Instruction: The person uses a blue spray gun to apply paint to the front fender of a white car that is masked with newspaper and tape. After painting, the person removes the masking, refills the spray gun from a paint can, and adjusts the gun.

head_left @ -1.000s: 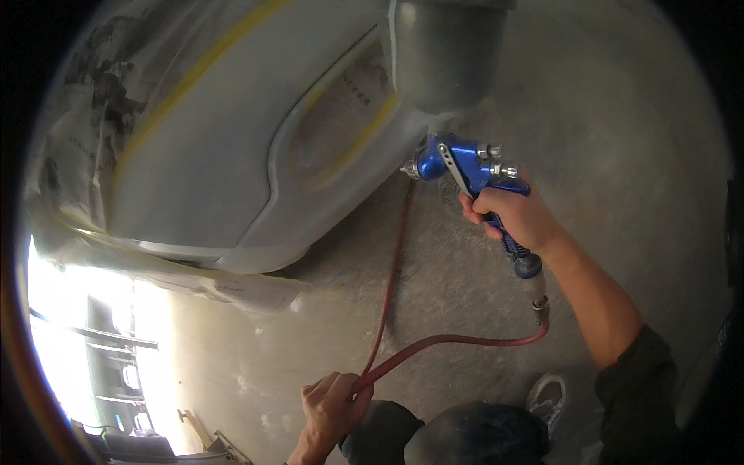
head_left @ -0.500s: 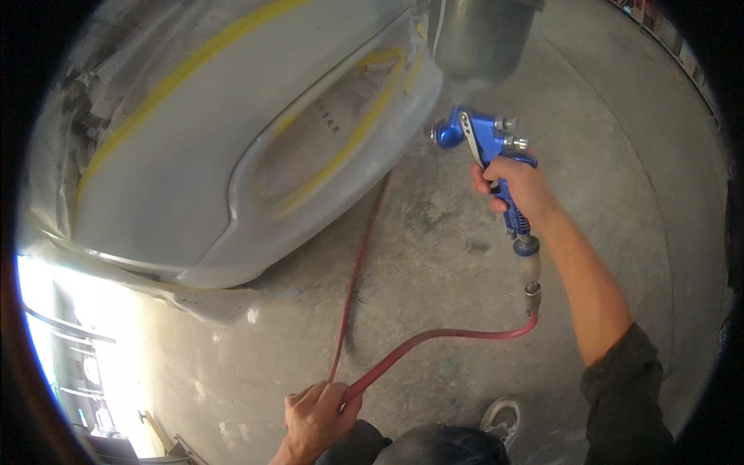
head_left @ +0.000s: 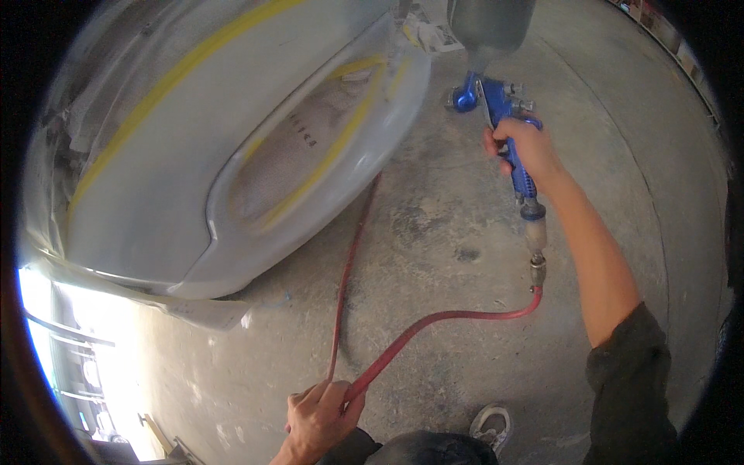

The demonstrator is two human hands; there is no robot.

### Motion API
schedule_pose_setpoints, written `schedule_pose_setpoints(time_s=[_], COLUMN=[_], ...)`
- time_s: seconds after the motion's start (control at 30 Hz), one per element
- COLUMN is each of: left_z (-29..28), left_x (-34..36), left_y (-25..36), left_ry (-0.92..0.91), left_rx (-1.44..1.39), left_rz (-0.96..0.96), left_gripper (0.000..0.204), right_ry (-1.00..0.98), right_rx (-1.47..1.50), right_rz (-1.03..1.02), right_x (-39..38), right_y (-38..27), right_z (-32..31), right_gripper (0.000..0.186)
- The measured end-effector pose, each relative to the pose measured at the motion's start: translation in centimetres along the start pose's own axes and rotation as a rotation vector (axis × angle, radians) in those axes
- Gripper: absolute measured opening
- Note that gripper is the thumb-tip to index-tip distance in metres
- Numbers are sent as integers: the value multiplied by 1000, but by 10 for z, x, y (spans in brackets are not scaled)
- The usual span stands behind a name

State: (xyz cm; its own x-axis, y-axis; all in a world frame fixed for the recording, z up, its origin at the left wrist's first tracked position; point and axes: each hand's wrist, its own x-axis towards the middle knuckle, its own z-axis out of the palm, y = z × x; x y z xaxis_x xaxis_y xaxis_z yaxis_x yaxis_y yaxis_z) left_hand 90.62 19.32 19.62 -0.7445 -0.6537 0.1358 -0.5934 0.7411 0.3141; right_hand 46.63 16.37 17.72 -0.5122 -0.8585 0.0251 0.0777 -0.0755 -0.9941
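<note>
Blue spray gun point(head_left: 494, 94): held above the concrete floor point(head_left: 434, 232), off the right edge of the grey bumper point(head_left: 163, 163).
Grip: wrapped by the right hand point(head_left: 533, 153); trigger pull cannot be told.
Red hose point(head_left: 434, 318): clenched in the left hand point(head_left: 322, 417).
Nozzle point(head_left: 450, 98): overlapped with the bumper's edge a second ago, now shown apart; judged drawn clear of the surface.

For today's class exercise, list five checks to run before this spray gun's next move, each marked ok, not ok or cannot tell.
1. Spray gun gripped in the right hand: ok.
2. Red hose joined below the gun's handle: ok.
3. Left hand gripping the hose: ok.
4. Hose between the hands clear of the grey panel: ok.
5. Enough material inside the cup: cannot tell.
</note>
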Motion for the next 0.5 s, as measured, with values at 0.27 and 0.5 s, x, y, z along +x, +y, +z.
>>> schedule_pose_setpoints(time_s=[0.27, 0.5], left_z=[-11, -22], left_x=[-4, -20], left_y=[-17, -9], left_ry=[81, -13], left_rx=[166, 273], left_rz=[-78, -117], left_gripper=[17, 18], right_ry=[99, -207], right_rx=[368, 611], right_rz=[-25, 124], right_x=[-73, -118], right_y=[64, 122], right_z=[39, 82], right_gripper=[30, 17])
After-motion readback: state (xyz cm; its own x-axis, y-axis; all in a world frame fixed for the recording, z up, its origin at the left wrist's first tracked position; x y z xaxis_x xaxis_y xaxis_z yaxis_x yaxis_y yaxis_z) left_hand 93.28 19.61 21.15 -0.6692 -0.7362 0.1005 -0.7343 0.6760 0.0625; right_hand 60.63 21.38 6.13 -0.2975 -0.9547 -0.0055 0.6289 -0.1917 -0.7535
